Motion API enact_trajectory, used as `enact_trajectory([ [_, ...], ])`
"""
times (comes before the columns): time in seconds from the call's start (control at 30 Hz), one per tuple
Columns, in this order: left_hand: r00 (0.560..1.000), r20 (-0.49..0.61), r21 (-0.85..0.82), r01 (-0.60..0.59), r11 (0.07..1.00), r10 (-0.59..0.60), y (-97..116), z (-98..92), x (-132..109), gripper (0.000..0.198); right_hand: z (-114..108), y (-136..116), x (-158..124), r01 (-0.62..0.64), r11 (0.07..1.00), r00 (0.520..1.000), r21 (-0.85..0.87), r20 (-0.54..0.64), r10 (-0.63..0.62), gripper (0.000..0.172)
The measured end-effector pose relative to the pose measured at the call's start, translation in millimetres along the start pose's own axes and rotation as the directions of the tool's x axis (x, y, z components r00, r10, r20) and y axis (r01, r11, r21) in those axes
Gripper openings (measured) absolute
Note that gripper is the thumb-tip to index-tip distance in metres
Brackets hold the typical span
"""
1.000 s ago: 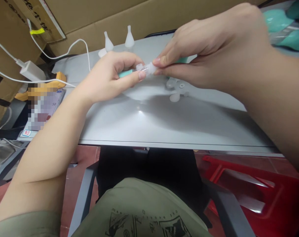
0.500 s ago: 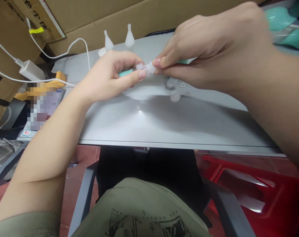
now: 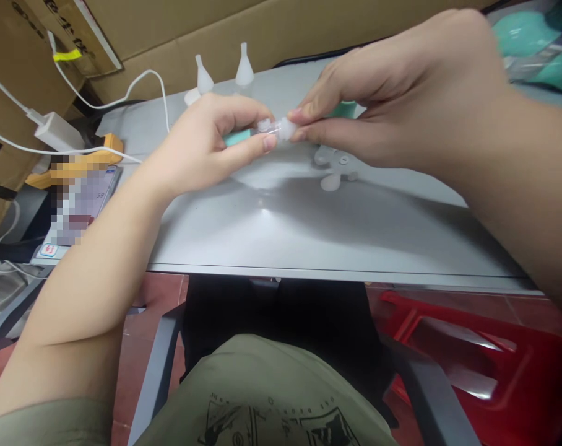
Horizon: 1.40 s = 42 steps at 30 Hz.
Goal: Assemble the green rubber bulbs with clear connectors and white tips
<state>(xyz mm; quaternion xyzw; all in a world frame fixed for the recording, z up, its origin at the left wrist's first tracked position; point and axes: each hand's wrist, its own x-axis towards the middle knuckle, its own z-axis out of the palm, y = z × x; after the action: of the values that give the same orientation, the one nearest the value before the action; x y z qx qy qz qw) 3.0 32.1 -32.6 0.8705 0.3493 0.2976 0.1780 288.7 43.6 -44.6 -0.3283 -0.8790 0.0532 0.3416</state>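
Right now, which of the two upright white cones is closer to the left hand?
The left cone, just behind the left hand gripping the teal part; the right cone stands farther off. The right hand pinches the clear part.

Changes are slight. Our right hand (image 3: 402,93) sits a touch lower in view than half a second ago. Its fingers are lifted a little, so more of the teal piece (image 3: 343,110) shows behind them. Our left hand (image 3: 207,145) has its thumb tip pushed slightly forward and down along the clear piece (image 3: 281,128). The small white parts (image 3: 334,167) on the table are less covered by the right hand.
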Motion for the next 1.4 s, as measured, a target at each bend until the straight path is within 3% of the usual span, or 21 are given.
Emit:
enact_trajectory([
  [0.17, 0.998, -0.014, 0.060, -0.058, 0.997, 0.059, 3, 0.8, 0, 0.052, -1, -9, -1, -0.022, 0.998, 0.999, 0.065, -0.023, 0.023, 0.039],
  [0.3, 0.989, -0.077, 0.130, -0.119, 0.984, 0.130, 8, 2.2, -6, 0.020, -4, -12, 3, -0.100, 0.991, 0.995, 0.091, 0.026, 0.098, 0.047],
  [0.37, 0.985, -0.092, 0.173, -0.128, 0.977, 0.146, 10, 2.7, -9, 0.015, -4, -12, 6, -0.153, 0.984, 0.988, 0.094, 0.050, 0.149, 0.044],
  [0.53, 0.998, -0.056, 0.406, 0.024, 0.914, -0.002, 10, 3.4, -13, 0.027, -5, -13, 6, -0.218, 0.954, 0.976, 0.204, 0.061, 0.210, 0.028],
  [0.73, 0.999, -0.053, 0.597, 0.029, 0.802, 0.004, 17, 5.2, -12, 0.031, -6, -20, 9, -0.295, 0.855, 0.955, 0.427, 0.121, 0.270, 0.013],
  [1.2, 0.991, -0.062, 0.549, -0.065, 0.833, 0.119, -1, 5.2, -12, 0.049, -5, -21, 11, -0.312, 0.793, 0.950, 0.522, 0.159, 0.269, 0.007],
  [1.4, 0.979, -0.115, 0.644, -0.058, 0.763, 0.171, -16, 11.0, -11, 0.046, -2, -23, 11, -0.238, 0.795, 0.970, 0.558, 0.089, 0.228, 0.015],
])
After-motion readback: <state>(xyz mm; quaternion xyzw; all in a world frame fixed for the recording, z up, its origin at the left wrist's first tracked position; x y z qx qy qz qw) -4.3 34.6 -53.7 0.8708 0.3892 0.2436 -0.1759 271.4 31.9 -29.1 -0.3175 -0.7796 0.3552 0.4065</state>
